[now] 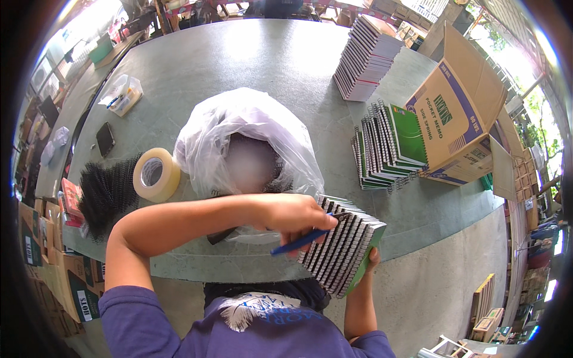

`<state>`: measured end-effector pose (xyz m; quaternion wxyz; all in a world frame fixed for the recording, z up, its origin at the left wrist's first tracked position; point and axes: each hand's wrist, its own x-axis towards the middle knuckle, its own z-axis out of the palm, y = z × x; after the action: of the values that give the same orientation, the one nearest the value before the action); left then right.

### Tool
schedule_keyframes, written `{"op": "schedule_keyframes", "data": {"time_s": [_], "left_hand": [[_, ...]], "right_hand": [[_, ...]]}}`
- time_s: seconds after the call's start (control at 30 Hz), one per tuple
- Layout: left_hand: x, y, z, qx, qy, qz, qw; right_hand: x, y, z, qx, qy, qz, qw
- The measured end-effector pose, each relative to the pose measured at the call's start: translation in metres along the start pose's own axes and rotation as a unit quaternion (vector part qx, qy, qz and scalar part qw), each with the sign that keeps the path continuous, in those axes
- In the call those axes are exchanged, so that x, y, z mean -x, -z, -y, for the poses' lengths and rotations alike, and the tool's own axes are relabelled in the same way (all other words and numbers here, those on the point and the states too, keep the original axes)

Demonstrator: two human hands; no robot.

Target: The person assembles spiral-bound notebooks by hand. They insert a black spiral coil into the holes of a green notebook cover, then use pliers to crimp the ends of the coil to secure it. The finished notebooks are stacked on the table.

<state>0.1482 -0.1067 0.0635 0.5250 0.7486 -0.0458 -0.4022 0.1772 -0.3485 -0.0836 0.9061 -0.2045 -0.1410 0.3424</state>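
In my left hand [298, 218] is a pair of blue-handled pliers [299, 243], the fingers closed round the handles. The dark jaws touch the wire bindings at the upper part of a stack of spiral notebooks [337, 247]. My right hand [373, 261] grips that stack from its right side, partly hidden behind it. The stack is tilted at the table's front edge, coils facing up, with a green cover at its right end. Just beyond my left forearm sits a whitish plastic bag [245, 113], its mouth open, with dark coils partly visible inside.
Left on the grey table [280, 53] are a tape roll [156, 175], a heap of black binding coils [107, 194], a phone [105, 139] and a small plastic tub [122, 95]. Right stand green spiral notebooks [391, 143], a tall notebook stack [367, 56] and an open carton [450, 113].
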Motion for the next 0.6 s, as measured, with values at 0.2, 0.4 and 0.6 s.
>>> {"op": "schedule_keyframes", "data": {"time_s": [0.2, 0.4, 0.6], "left_hand": [[0.006, -0.004, -0.005, -0.244, -0.009, -0.095, 0.965], [0.000, -0.002, 0.002, 0.090, 0.026, 0.033, 0.995], [-0.002, -0.011, 0.005, -0.299, -0.080, -0.177, 0.934]], "right_hand": [[0.004, 0.005, 0.001, 0.019, -0.022, -0.037, 0.999], [0.003, 0.004, -0.001, -0.016, -0.022, -0.013, 1.000], [0.006, 0.010, -0.001, 0.020, -0.025, -0.076, 0.997]]}}
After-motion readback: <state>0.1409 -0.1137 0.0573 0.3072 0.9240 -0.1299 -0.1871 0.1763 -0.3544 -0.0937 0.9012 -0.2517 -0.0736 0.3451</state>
